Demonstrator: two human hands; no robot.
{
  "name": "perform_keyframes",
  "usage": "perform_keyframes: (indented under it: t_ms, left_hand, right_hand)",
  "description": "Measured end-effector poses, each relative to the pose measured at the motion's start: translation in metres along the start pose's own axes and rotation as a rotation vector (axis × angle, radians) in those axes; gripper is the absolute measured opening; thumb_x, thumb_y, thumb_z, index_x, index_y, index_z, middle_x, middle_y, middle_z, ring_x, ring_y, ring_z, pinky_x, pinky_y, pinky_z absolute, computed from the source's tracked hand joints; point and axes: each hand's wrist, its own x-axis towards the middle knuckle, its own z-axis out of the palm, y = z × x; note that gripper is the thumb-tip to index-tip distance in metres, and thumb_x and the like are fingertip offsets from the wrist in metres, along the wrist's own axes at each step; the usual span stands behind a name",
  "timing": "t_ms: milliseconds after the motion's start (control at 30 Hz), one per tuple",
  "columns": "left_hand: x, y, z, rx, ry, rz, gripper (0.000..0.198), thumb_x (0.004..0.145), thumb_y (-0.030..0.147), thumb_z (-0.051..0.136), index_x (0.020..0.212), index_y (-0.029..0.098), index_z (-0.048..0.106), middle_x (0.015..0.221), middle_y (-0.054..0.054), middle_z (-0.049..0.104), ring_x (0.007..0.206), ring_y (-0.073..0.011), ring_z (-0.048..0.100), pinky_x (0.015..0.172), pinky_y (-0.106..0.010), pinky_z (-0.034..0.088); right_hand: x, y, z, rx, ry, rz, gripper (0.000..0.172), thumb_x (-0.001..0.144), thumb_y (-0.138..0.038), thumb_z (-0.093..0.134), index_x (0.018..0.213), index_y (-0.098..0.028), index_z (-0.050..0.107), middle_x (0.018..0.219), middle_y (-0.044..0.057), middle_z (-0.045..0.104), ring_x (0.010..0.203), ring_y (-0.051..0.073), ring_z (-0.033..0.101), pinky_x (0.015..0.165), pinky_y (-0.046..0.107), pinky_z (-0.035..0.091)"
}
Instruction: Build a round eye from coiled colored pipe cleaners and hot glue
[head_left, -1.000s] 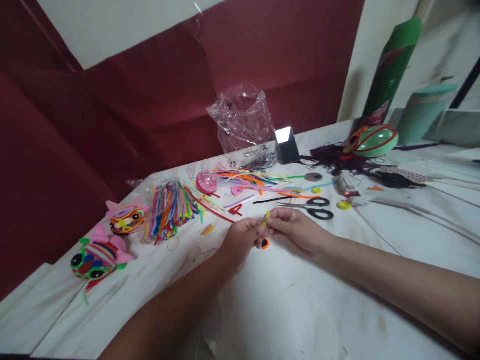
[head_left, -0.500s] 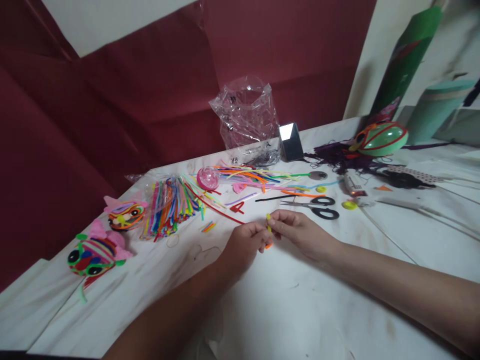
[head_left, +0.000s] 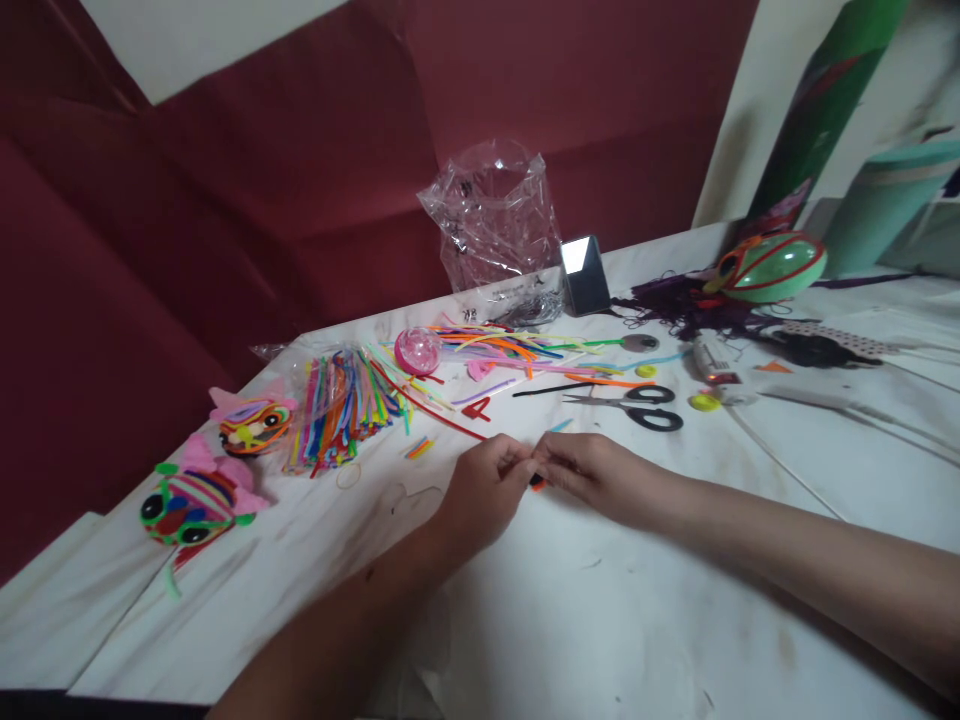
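My left hand (head_left: 484, 492) and my right hand (head_left: 592, 470) meet fingertip to fingertip low over the white table (head_left: 600, 620). Both are pinched on a small craft piece, of which only an orange bit (head_left: 537, 484) shows below the fingers. Black-handled scissors (head_left: 637, 407) lie just beyond my right hand. A bundle of coloured pipe cleaners in a clear wrapper (head_left: 341, 408) lies to the left, and loose coloured strips (head_left: 510, 355) are spread behind my hands.
Two pipe-cleaner fish figures (head_left: 196, 500) (head_left: 251, 422) sit at the left edge. A pink ball (head_left: 417, 351), a crumpled clear bag (head_left: 499, 225), a small mirror block (head_left: 585, 275), a green egg shape (head_left: 772, 268) and dark threads (head_left: 682, 305) lie further back.
My hands have dropped closer to the table and drawn tighter together. The yellow bit seen sticking up between the fingers no longer shows.
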Motion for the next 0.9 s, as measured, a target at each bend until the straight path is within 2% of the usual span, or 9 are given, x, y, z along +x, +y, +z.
perform_keyframes:
  t_ms: [67,167,233,333,433,567,733,900]
  left_hand:
    - [0.0,0.0,-0.001,0.032,0.014,-0.001,0.013,0.073,0.025,0.053,0.063,0.017,0.054,0.055,0.005,0.047,0.054,-0.0097,0.042,0.053,-0.022,0.031]
    - [0.001,-0.001,-0.001,-0.098,0.055,-0.074,0.011,0.069,0.024,0.053,0.061,0.016,0.054,0.052,0.005,0.044,0.051,-0.0087,0.038,0.051,-0.022,0.029]
    - [0.003,-0.003,-0.001,-0.238,0.038,-0.125,0.012,0.067,0.025,0.053,0.061,0.015,0.056,0.053,0.004,0.047,0.051,-0.0086,0.039,0.053,-0.023,0.03]
    - [0.006,-0.007,0.0,-0.478,-0.053,-0.204,0.021,0.067,0.034,0.058,0.06,0.013,0.057,0.057,0.0,0.054,0.053,-0.0088,0.044,0.056,-0.024,0.033]
    - [0.007,-0.01,0.0,-0.685,-0.133,-0.255,0.03,0.062,0.039,0.069,0.059,0.013,0.055,0.058,0.0,0.054,0.052,-0.0076,0.044,0.055,-0.023,0.032]
    - [0.006,-0.011,-0.001,-0.822,-0.177,-0.272,0.034,0.058,0.036,0.077,0.06,0.011,0.055,0.06,0.0,0.055,0.052,-0.0058,0.044,0.055,-0.022,0.031]
    - [0.006,-0.009,-0.002,-0.888,-0.257,-0.275,0.033,0.061,0.034,0.078,0.06,0.01,0.055,0.058,0.001,0.051,0.051,-0.0049,0.042,0.053,-0.022,0.028]
    - [0.005,-0.01,0.0,-0.914,-0.254,-0.235,0.032,0.06,0.032,0.079,0.059,0.01,0.055,0.053,0.003,0.047,0.05,-0.0048,0.039,0.053,-0.022,0.026]
  right_hand:
    - [0.0,0.0,0.001,0.016,0.018,0.017,0.016,0.083,-0.028,0.046,0.077,-0.02,0.058,0.069,0.001,0.062,0.062,0.014,0.053,0.056,0.025,0.041]
    - [0.001,0.0,0.0,-0.017,0.096,-0.009,0.016,0.083,-0.026,0.047,0.076,-0.02,0.06,0.068,0.001,0.062,0.061,0.014,0.054,0.054,0.025,0.041]
    - [0.001,0.0,-0.002,-0.101,0.173,-0.116,0.017,0.084,-0.022,0.046,0.077,-0.019,0.06,0.071,0.003,0.063,0.064,0.014,0.056,0.058,0.025,0.043]
    - [0.0,-0.001,-0.005,-0.205,0.24,-0.332,0.019,0.087,-0.019,0.044,0.08,-0.018,0.062,0.073,0.005,0.062,0.07,0.015,0.057,0.063,0.026,0.045]
    - [-0.001,0.0,-0.005,-0.256,0.281,-0.443,0.02,0.089,-0.02,0.044,0.082,-0.018,0.062,0.072,0.006,0.062,0.07,0.016,0.057,0.063,0.026,0.046]
    - [-0.001,0.001,-0.006,-0.296,0.32,-0.461,0.023,0.091,-0.023,0.041,0.086,-0.017,0.063,0.073,0.008,0.064,0.07,0.019,0.057,0.062,0.03,0.047]
    - [-0.002,0.001,-0.004,-0.256,0.285,-0.486,0.025,0.092,-0.023,0.039,0.091,-0.02,0.064,0.075,0.008,0.066,0.071,0.019,0.058,0.062,0.031,0.047]
    - [-0.005,-0.001,0.0,-0.289,0.321,-0.482,0.024,0.091,-0.021,0.041,0.089,-0.018,0.065,0.069,0.007,0.065,0.064,0.018,0.057,0.057,0.03,0.045]
